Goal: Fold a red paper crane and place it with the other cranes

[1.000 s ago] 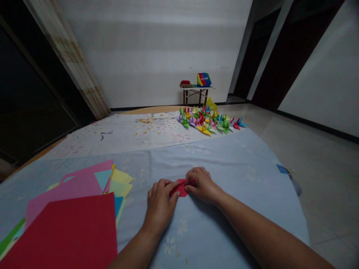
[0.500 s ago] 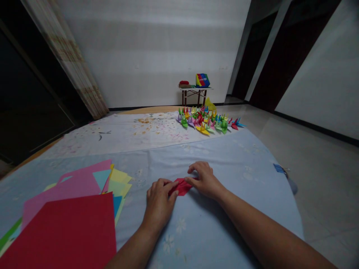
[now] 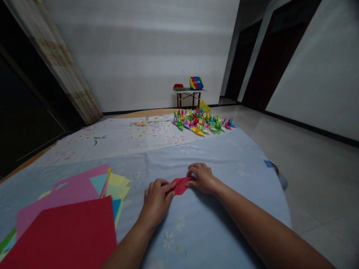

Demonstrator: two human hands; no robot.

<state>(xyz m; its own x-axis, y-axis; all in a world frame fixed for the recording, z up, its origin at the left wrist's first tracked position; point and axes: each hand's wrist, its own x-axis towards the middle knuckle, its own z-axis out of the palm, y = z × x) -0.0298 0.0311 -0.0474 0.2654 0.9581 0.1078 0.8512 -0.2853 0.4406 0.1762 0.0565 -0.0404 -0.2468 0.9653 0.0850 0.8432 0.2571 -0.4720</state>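
Observation:
A small piece of folded red paper [image 3: 181, 185] lies on the light blue cloth between my hands, its creased layers showing. My left hand [image 3: 157, 196] pinches its left end between thumb and fingers. At the right end, my right hand [image 3: 202, 178] grips the paper with thumb and fingertips, the other fingers curled above it. To the left is a stack of coloured paper sheets, with a large red sheet [image 3: 67, 231] on top and pink paper [image 3: 70, 194] under it.
Several colourful paper cranes [image 3: 200, 121] stand together at the table's far right. The blue floral cloth [image 3: 224, 157] overlaps a white patterned cloth [image 3: 120, 138]. Behind, a small table [image 3: 189, 92] holds a bright multicoloured box [image 3: 196, 83]. A blue item [image 3: 268, 163] is at the right table edge.
My right thumb and fingers have closed in on the paper's right end, and more of its folded middle shows. My left hand keeps its hold. The whole view has shifted slightly.

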